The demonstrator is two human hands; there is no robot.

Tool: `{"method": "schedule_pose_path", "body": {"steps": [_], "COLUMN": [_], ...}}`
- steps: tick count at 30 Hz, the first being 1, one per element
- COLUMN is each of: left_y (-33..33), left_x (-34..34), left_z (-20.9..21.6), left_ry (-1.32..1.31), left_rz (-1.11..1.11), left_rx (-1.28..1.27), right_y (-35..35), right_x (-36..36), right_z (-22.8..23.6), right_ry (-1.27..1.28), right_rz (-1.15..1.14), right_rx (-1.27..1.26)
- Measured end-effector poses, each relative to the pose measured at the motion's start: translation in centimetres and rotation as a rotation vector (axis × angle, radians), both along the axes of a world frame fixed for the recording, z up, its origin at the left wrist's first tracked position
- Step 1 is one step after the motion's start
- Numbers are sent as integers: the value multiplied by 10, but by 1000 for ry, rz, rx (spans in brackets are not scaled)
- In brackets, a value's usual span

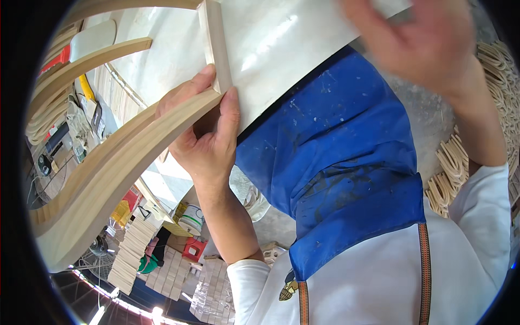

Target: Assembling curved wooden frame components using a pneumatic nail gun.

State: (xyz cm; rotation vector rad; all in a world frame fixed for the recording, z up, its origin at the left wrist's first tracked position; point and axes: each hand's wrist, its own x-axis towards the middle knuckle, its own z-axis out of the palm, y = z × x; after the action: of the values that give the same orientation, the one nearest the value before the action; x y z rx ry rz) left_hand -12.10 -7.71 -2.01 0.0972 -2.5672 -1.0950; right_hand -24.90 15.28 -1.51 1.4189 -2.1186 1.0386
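Note:
My left hand (205, 142) grips the end of a long curved wooden piece (103, 179), thumb and fingers pinching where it meets a straight pale wooden rail (215, 43). Behind the rail lies a glossy white panel (271, 54) that rests across my blue apron (336, 157). My right hand (420, 40) is blurred at the upper right, fingers spread, pressed against the far edge of the white panel with nothing held in it.
More curved wooden slats (81, 67) arc across the upper left. Stacks of small wooden blocks (132, 249) and a red stool (193, 249) stand at the lower left. A pile of bent wooden parts (452, 173) lies at the right.

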Motion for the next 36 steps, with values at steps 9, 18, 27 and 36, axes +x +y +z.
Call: {"method": "schedule_pose_path", "body": {"steps": [9, 18, 27, 36], "left_y": [4, 6, -7, -5], "left_x": [-1, -3, 11, 9], "left_z": [1, 9, 4, 8], "left_ry": [-9, -54, -54, -77], "left_rz": [-5, -20, -24, -36], "left_rx": [38, 87, 82, -5], "right_y": [71, 96, 131, 53], "right_x": [-47, -95, -90, 33], "right_z": [2, 19, -1, 76], "right_ry": [111, 204, -519, -1799], "right_rz": [-127, -306, -266, -19], "right_rx": [321, 620, 602, 265]}}
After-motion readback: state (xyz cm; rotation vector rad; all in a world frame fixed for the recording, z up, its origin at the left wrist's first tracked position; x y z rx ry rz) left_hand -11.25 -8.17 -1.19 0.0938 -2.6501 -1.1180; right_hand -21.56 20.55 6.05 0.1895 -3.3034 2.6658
